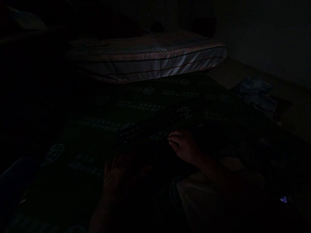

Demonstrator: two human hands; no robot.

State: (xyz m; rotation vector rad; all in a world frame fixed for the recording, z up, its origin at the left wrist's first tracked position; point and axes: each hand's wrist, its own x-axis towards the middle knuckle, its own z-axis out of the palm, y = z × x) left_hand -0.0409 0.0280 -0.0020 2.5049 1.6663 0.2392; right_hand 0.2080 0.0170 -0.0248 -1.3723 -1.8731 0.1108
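The scene is very dark. My left hand [118,174] is low over a green printed sheet [88,143], its thumb apart from the stretched fingers; the fingertips fade into shadow. To its right, my right hand [184,146] has its fingers curled together, and whatever they may hold is lost in the dark. Just beyond both hands lies a long dark object [151,124] with small glints along it, too dim to name. Under my right forearm is a pale cloth or sheet [198,193].
A mattress [164,61] with a striped cover lies across the far end. Crumpled plastic [253,86] rests on the floor at the right, near the wall [284,31]. A dim blue shape [8,184] is at the left, and a small bluish light [283,200] shows at lower right.
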